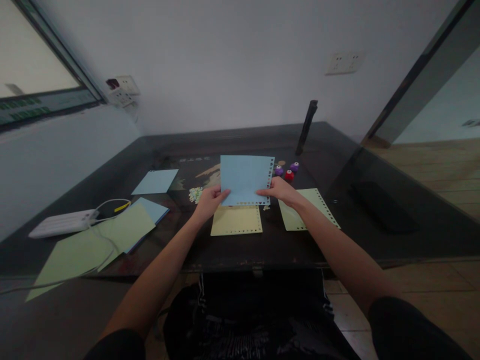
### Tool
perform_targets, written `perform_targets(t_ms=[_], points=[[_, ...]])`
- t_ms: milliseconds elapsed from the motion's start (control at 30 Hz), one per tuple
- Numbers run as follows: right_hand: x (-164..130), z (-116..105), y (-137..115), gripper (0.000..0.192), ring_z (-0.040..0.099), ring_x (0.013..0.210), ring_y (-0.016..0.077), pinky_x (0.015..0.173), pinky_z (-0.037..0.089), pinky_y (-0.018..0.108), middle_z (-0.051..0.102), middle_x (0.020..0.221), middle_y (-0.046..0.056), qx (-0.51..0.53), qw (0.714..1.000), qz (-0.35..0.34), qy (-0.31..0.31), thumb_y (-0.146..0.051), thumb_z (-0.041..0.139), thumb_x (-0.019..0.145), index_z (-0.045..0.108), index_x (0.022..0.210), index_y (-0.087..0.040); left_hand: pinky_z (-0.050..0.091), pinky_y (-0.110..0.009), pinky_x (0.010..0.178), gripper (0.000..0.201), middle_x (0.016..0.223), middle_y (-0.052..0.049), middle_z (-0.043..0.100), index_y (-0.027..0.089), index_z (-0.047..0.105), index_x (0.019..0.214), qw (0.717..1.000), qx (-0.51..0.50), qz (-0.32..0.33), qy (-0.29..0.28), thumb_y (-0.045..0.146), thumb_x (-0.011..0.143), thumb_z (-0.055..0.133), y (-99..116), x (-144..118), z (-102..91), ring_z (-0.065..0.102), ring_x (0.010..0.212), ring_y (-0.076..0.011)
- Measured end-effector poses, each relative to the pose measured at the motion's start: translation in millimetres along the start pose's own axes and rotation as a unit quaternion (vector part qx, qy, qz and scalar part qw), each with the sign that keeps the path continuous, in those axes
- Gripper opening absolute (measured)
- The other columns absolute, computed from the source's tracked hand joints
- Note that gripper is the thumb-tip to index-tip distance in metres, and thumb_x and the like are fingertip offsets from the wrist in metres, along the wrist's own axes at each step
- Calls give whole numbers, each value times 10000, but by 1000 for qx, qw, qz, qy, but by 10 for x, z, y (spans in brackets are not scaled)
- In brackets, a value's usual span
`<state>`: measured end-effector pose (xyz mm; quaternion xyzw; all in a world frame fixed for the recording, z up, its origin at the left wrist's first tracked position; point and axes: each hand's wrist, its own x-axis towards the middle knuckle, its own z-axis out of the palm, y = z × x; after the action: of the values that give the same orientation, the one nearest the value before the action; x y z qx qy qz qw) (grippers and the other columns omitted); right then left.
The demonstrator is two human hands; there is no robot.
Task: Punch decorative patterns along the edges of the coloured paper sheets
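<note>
A blue sheet of paper point(245, 175) is held up above the dark table, with small punched holes along its right and bottom edges. My left hand point(210, 200) pinches its lower left side, thumb on the front. On the right side, my right hand point(281, 191) grips it the same way. Below lies a yellow sheet point(236, 221) with holes along its bottom and right edges. A pale green sheet point(318, 207), also punched, rests under my right forearm. Near my left hand sits a small heap of paper cut-outs point(195, 194).
Two purple craft punches point(278, 170) and a red one point(289, 175) stand behind my right hand. Farther back is an upright black object point(306, 127). To the left are a blue sheet point(155, 181), green sheets point(101, 235) and a white power strip point(62, 223) with cables.
</note>
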<state>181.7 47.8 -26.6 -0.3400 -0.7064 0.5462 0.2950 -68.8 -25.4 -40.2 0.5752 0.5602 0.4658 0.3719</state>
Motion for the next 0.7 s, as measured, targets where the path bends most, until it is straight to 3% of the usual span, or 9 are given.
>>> perform_targets(t_ms=[200,400,567,700], points=[[-13,21,-49,218,665,824,235,793,544,439,712,922,105,-10,1000,3,26,-240,701,703,671,881,-116,447,-273,543,321,665,-18,636,154,608,798,999,-31,31,-24,472,774,572,38,-5,32,581,571,-159],[-72,9,-145,215,662,793,231,781,541,418,712,901,111,13,998,18,51,-238,713,681,676,855,-118,433,-254,539,380,552,-5,577,163,570,652,997,21,67,29,493,825,497,108,-30,23,532,539,-139],[-209,-212,-179,218,660,778,215,761,540,382,715,896,85,40,991,9,124,-258,724,658,682,847,-157,452,-256,552,378,611,-33,624,147,618,781,996,-53,53,43,492,836,476,146,-37,48,558,519,-130],[-389,-474,-110,200,660,687,203,685,546,380,717,847,82,81,974,30,212,-265,721,653,683,816,-154,451,-248,556,305,619,-28,631,145,633,772,998,-26,45,44,431,806,533,153,-8,69,566,525,-127]])
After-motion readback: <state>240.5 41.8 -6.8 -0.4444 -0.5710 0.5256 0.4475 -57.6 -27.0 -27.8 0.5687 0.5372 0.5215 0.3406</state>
